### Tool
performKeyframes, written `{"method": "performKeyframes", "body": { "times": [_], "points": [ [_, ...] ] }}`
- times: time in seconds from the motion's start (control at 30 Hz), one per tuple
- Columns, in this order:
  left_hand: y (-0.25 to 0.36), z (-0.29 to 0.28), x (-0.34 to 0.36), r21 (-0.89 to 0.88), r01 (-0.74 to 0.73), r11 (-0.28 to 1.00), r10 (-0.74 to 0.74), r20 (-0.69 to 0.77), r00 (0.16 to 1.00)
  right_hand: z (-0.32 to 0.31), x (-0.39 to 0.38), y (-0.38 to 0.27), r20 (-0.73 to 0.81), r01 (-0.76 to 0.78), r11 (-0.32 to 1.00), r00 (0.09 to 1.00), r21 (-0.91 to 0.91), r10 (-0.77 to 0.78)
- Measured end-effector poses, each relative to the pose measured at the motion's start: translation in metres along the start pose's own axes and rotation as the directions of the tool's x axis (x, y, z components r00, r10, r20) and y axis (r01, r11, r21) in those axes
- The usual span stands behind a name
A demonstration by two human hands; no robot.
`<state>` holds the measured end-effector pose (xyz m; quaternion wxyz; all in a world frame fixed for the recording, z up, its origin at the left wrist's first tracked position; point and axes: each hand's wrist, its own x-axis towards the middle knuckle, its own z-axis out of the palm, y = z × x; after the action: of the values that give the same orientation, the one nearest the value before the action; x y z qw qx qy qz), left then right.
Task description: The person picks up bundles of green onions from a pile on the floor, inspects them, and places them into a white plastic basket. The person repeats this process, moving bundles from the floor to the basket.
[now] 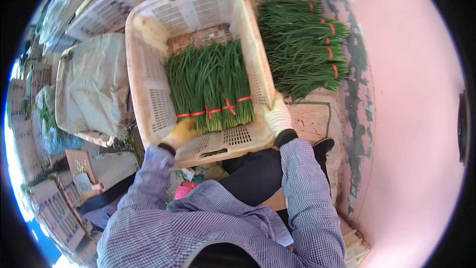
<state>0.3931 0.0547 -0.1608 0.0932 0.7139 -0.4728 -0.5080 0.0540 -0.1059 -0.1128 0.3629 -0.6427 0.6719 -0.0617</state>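
A white plastic crate [151,87] with slotted walls stands tilted in front of me. Inside lie several bundles of garlic chives [208,82], side by side, tied with red bands, their cut ends toward me. My right hand [277,117], in a pale knit glove, is closed over the crate's right rim near its front corner. My left hand [183,133], in a yellowish glove, reaches over the near left corner to the cut ends of the leftmost bundle. Its fingers are blurred, so I cannot make out their grip.
More banded chive bundles [302,49] lie stacked right of the crate, near a pink wall [411,94] with peeling paint. On the left stand a cloth-covered crate [94,84] and other white crates [106,15]. A wooden board [81,166] lies at lower left.
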Motion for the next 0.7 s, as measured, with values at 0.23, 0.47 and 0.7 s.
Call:
{"method": "performKeyframes", "body": {
  "times": [0.23, 0.47, 0.7],
  "points": [
    [0.123, 0.021, -0.103, 0.314, -0.347, 0.884, 0.221, 0.374, 0.901, -0.029, -0.017, -0.009, -0.052, 0.08, 0.994, 0.996, 0.077, -0.076],
    [0.13, 0.084, -0.084, 0.6, -0.296, 0.743, 0.339, 0.044, 0.94, -0.089, -0.133, 0.114, -0.564, 0.213, 0.926, 0.826, 0.313, 0.001],
    [0.107, 0.086, -0.07, 0.619, -0.23, 0.751, 0.336, -0.057, 0.94, -0.138, -0.271, 0.251, -0.688, 0.093, 0.926, 0.697, 0.367, 0.203]
  ]
}}
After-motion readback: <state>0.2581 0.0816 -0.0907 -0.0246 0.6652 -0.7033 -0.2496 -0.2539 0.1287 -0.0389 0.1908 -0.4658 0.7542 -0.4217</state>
